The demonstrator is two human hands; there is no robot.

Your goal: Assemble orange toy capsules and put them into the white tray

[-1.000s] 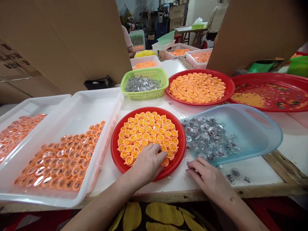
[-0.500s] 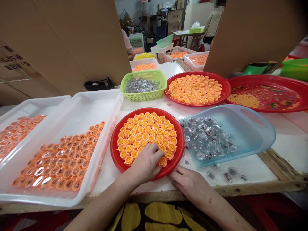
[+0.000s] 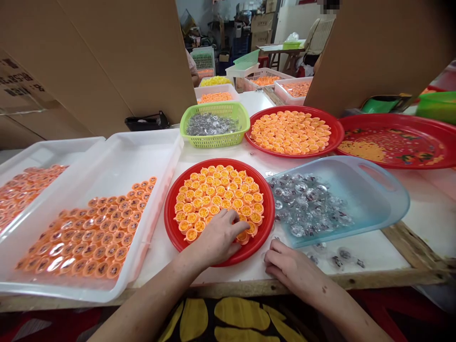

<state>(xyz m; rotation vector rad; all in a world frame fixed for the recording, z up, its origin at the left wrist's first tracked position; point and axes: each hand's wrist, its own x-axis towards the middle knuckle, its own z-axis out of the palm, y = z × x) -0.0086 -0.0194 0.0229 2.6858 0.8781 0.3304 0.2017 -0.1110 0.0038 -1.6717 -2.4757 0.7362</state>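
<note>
Head view: front red tray (image 3: 171, 223) at centre of white tabletop (image 3: 162, 263), loaded with orange cups (image 3: 210, 199) packed side by side, yellow showing inside. Left hand (image 3: 221, 235) over near right part of this load, fingers bent down onto the cups. Thumb and forefinger spread apart, with cup surface visible between; unable to tell whether clamped on any single piece. Right hand (image 3: 290, 266) low at the tabletop, just right of the same tray, fingers curled and drawn together; contents, if any, hidden from sight. Blue tray (image 3: 374, 204) beyond the right hand, with clear discs (image 3: 306, 202) heaped toward its left end. Loose discs (image 3: 345, 254) on the tabletop near its front side. Green basket (image 3: 213, 140) behind the front tray, partly filled with clear pieces (image 3: 212, 124). Rear red tray (image 3: 338, 136) beside the basket, covered with further cups (image 3: 290, 133). White tray (image 3: 142, 149) at left, with dark-centred orange pieces (image 3: 103, 232) in rows. Cardboard panels (image 3: 117, 47) upright on both sides.
</note>
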